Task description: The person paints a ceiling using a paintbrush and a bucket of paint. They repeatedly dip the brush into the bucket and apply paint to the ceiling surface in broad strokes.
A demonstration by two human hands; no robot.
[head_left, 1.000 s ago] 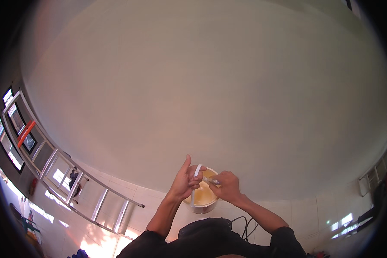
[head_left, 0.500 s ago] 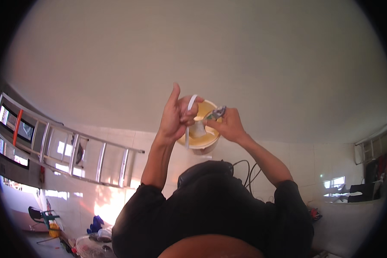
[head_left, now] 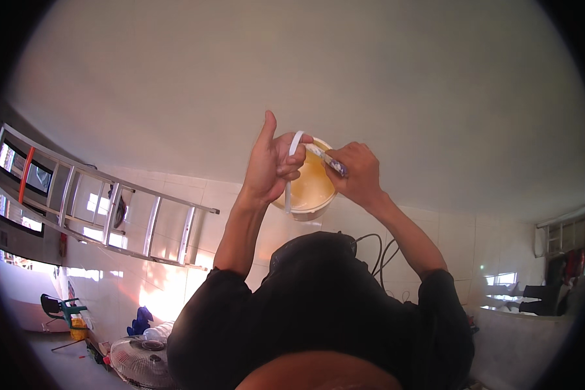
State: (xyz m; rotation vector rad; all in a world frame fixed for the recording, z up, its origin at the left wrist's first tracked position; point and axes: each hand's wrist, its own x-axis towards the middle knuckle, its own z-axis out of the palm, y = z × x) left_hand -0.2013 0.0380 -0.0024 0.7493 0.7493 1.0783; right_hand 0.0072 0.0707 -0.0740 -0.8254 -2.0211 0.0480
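My left hand [head_left: 274, 159], thumb raised, has its fingers hooked round the white handle [head_left: 297, 140] of a round cream bucket [head_left: 316, 195] with pale yellow inside. Over the bucket's right side, my right hand [head_left: 357, 169] grips a smeared hand tool [head_left: 338, 165], its white-coated end reaching into the bucket beside the left fingers. The tool's exact kind is unclear.
A grey-beige wall [head_left: 292, 65] rises in front, above pale tiles [head_left: 461, 240]. An aluminium ladder [head_left: 155, 227] with an orange bar lies along the left. A standing fan [head_left: 143, 357], green chair [head_left: 58, 305], blue bundle [head_left: 140, 322] and black cables [head_left: 378, 257] surround my body.
The view has shifted, so the hands and bucket sit higher in the picture. Over the last half second, my right hand has turned the tool so its handle angles down to the right.
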